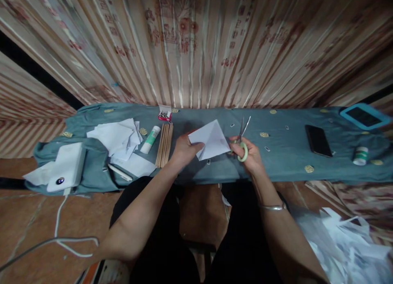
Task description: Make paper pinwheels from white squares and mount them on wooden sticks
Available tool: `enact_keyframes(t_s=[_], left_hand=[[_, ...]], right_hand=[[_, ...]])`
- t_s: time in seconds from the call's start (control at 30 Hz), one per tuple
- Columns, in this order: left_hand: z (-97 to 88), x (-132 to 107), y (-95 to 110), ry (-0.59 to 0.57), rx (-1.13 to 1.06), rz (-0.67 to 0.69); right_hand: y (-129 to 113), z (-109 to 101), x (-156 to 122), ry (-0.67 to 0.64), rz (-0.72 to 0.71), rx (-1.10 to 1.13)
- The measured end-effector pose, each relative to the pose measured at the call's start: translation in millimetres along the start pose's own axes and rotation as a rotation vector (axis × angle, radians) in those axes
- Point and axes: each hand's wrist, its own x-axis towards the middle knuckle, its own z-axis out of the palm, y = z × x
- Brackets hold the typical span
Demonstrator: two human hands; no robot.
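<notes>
Paper (211, 139), creased from its top corner, is held up just over the cloth-covered table (288, 153), between the person's two hands. Their left hand (185, 148) pinches its left edge, thumb pressed on top; the fingers beneath are mostly hidden. Their right hand (251, 155) is wrapped round the handles of the scissors (241, 135), thumb at a ring, with the blades parted in a narrow V that points away from the body. Whether those fingers also touch the paper's right corner cannot be told.

With only the left hand clearly gripping, the sheet could swing or its crease slip out of line if that pinch loosened. A turn of the right wrist might let the parted blades nick the paper's edge. The bundle of sticks (165, 144) lies near the left hand, beside a glue stick (150, 139), so a careless sideways sweep could roll either. Loose sheets (116, 136) farther left are stacked unevenly and would probably slide if brushed.
</notes>
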Motion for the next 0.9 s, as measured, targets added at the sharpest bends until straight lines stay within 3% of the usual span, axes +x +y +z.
enact_keyframes(t_s=[0.23, 0.4, 0.53, 0.7, 0.8, 0.9], left_hand=[[5.5, -2.1, -6.0, -0.122, 0.045, 0.004], [8.2, -2.8, -1.0, -0.055, -0.180, -0.062], [15.8, -7.4, 4.0, -0.022, -0.458, -0.160], [21.8, -11.9, -0.9, 0.005, -0.431, -0.239], [18.0, -9.8, -3.3, 0.060, -0.389, -0.233], [8.5, -4.2, -0.9, 0.115, -0.406, -0.203]], right_hand=[[-5.1, 6.2, -3.1, -0.060, 0.039, -0.049], [-1.6, 10.7, -4.9, -0.052, 0.054, -0.044], [1.5, 15.8, -4.0, 0.042, 0.030, -0.015], [2.9, 19.8, -5.2, 0.087, 0.042, 0.091], [3.3, 16.1, -7.9, 0.000, 0.042, 0.074], [1.4, 7.7, -11.9, -0.194, 0.096, 0.017]])
